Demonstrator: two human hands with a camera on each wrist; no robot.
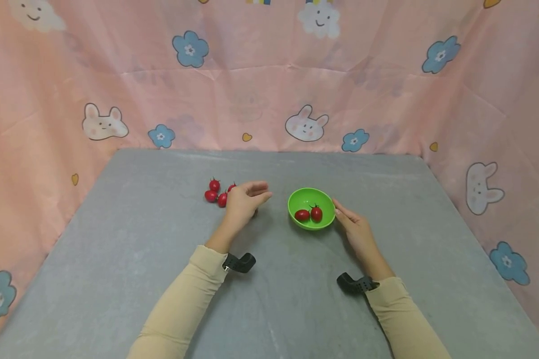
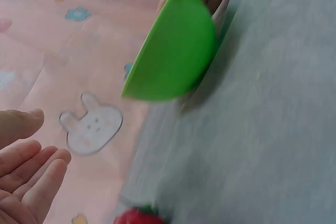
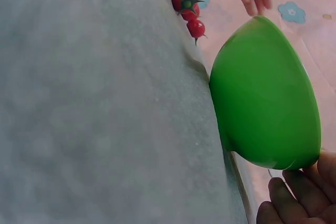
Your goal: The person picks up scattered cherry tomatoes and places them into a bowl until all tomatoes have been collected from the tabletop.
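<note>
A green bowl (image 1: 312,223) stands right of centre on the table, holding two red cherry tomatoes (image 1: 316,214). My right hand (image 1: 357,234) pinches its right rim, the thumb at the edge and the fingers against the outside, as the right wrist view shows with the bowl's side (image 3: 265,98). To the left of the bowl my left hand (image 1: 244,202) is raised, its fingers (image 2: 44,182) relaxed and nothing between them and the thumb. Several more cherry tomatoes (image 1: 211,196) lie just left of that hand, which partly hides the group.
A grey-covered table (image 1: 117,249) spreads under both arms. Pink curtain (image 1: 260,99) with rabbits, clouds and flowers hangs behind it and along both sides. Each wrist wears a black strap with a camera (image 1: 241,263).
</note>
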